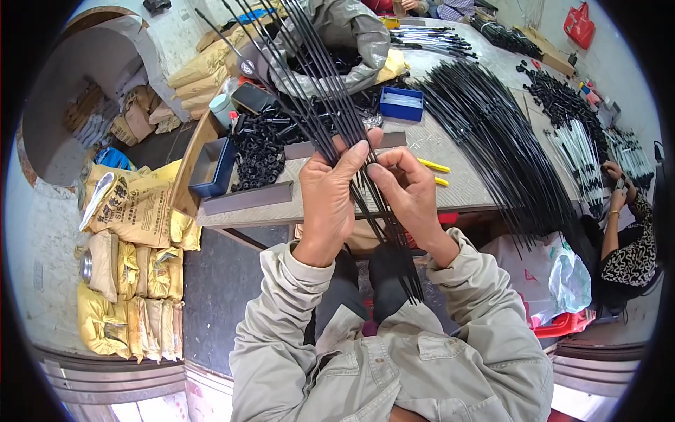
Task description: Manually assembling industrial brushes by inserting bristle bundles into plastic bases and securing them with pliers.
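Note:
A spread bundle of long, thin black rods (320, 88) slants across the middle, its lower ends hanging past the table edge above my lap. My left hand (328, 200) is closed around the bundle, thumb laid across it. Just to the right, my right hand (406, 191) pinches the same rods between thumb and fingertips; how many it grips is hidden. Behind my hands lies a metal bar (389, 140) on the table. Yellow-handled pliers (434, 167) rest right of my right hand. Small black plastic parts (256, 151) are heaped to the left.
A large pile of black rods (492, 133) overhangs the table's right side. A grey sack (371, 36) with black parts and a blue box (401, 105) stand farther back. A dark blue tray (214, 167) sits at the left edge. Another person's hand (614, 170) works at far right.

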Demonstrator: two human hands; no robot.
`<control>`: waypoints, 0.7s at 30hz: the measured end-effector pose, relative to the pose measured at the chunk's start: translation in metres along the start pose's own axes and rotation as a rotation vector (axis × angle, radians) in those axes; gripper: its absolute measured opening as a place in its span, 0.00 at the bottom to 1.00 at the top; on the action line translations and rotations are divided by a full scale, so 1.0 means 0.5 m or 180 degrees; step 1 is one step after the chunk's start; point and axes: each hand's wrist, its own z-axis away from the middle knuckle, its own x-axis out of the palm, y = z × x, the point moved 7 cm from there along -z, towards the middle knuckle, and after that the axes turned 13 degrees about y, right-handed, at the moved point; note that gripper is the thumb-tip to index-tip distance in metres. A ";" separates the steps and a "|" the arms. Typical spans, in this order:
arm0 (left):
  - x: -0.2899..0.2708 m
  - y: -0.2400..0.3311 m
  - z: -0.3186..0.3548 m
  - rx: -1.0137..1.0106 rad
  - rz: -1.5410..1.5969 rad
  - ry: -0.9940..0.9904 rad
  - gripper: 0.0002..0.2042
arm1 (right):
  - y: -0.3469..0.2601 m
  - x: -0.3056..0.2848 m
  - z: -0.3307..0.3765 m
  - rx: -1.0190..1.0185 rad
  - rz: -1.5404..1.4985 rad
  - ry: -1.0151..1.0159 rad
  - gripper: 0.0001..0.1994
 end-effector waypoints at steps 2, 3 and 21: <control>0.003 0.000 -0.003 0.0016 0.0027 0.0019 0.10 | 0.001 -0.003 -0.001 -0.0041 0.0064 -0.0057 0.05; 0.003 0.001 -0.005 0.0057 -0.0032 0.0009 0.10 | 0.002 -0.005 -0.001 0.0116 -0.0004 -0.0009 0.04; -0.024 0.059 -0.042 -0.0233 -0.0123 -0.0166 0.14 | 0.190 -0.344 -0.487 -0.1309 0.3300 0.0703 0.11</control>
